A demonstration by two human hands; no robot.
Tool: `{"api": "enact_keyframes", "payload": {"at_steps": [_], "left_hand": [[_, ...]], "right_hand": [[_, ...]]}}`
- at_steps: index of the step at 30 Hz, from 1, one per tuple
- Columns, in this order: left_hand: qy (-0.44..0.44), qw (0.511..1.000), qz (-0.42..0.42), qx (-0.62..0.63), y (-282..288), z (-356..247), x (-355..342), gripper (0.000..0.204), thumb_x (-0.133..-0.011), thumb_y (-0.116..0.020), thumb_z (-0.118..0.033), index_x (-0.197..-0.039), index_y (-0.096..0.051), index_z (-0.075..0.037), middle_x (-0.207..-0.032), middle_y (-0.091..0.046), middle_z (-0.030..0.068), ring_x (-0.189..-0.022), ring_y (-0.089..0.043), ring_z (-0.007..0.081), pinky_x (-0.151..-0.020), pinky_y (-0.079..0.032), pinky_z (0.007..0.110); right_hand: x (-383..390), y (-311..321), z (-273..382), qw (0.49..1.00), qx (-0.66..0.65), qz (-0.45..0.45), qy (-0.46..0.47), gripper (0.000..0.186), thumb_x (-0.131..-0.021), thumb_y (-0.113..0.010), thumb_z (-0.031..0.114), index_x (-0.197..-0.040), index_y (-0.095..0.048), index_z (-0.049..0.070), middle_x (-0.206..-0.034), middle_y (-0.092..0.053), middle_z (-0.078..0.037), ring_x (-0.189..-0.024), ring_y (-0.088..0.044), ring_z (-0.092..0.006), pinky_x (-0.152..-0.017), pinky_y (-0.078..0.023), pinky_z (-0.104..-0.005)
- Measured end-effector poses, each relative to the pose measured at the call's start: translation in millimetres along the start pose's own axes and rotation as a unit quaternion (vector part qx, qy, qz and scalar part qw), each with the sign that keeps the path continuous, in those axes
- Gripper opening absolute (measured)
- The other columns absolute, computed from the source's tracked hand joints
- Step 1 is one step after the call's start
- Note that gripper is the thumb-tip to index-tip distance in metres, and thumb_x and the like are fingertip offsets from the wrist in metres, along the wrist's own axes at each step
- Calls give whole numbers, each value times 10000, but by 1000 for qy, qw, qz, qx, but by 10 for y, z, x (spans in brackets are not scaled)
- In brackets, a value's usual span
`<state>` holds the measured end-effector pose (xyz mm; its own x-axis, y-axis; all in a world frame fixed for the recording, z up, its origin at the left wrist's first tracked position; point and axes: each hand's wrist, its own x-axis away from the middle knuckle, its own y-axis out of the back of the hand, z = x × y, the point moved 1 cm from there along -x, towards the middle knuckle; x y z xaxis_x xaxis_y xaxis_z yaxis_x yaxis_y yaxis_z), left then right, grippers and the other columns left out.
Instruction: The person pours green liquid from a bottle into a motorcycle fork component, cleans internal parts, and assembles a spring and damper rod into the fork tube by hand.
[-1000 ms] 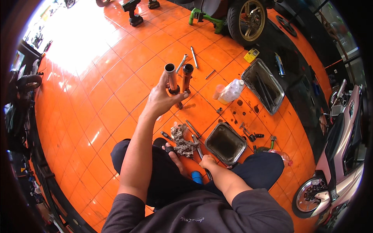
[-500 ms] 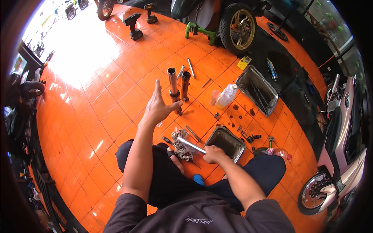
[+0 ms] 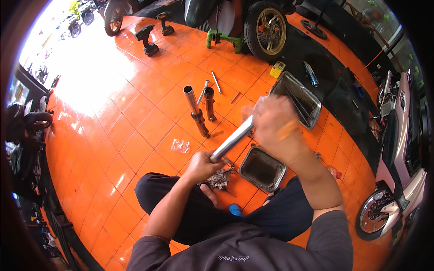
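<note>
My left hand (image 3: 202,167) is closed round the lower end of a shiny metal fork tube (image 3: 233,139), which slants up to the right. At its upper end is my right hand (image 3: 273,118), smeared by motion, so its fingers cannot be made out. Below the tube a spotted cloth (image 3: 219,179) lies by my foot, partly covered by my left hand. A small tray (image 3: 282,174) with dark liquid sits right of the cloth. Ahead stand a fork leg with a bright tube (image 3: 191,101) and a dark cylinder (image 3: 209,103).
A larger tray (image 3: 318,108) holding long dark parts lies at the right, near a yellow box (image 3: 277,69) and a blue tube (image 3: 311,73). A clear wrapper (image 3: 181,146) is on the tiles. Cordless drills (image 3: 147,40) and motorcycles (image 3: 266,31) stand farther off; a pink scooter (image 3: 398,149) is at right.
My left hand, raised and spread before, has come down and gripped the tube. The tube has been lifted and turned round, and my right hand has moved up and away from me.
</note>
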<state>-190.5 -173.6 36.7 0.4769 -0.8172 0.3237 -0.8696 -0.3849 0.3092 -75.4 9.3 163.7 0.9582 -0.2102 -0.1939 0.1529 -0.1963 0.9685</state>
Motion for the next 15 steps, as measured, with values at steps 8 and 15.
{"api": "enact_keyframes", "payload": {"at_steps": [8, 15], "left_hand": [[-64, 967, -43, 242, 366, 43, 153, 279, -870, -709, -153, -693, -523, -44, -592, -566, 13, -564, -593, 92, -495, -469, 256], [-103, 967, -39, 232, 279, -190, 83, 237, -882, -688, -123, -736, -522, -37, -669, -587, 30, -648, -605, 104, -572, -480, 258]], "right_hand": [[440, -3185, 753, 895, -312, 164, -273, 366, -878, -582, 249, -1157, -534, 16, -1143, -578, -215, -1093, -565, -375, -928, -463, -469], [809, -3740, 1286, 832, -279, 387, -284, 364, -892, -518, 167, -1244, -512, 75, -1251, -561, -211, -1115, -596, -355, -936, -490, -455]]}}
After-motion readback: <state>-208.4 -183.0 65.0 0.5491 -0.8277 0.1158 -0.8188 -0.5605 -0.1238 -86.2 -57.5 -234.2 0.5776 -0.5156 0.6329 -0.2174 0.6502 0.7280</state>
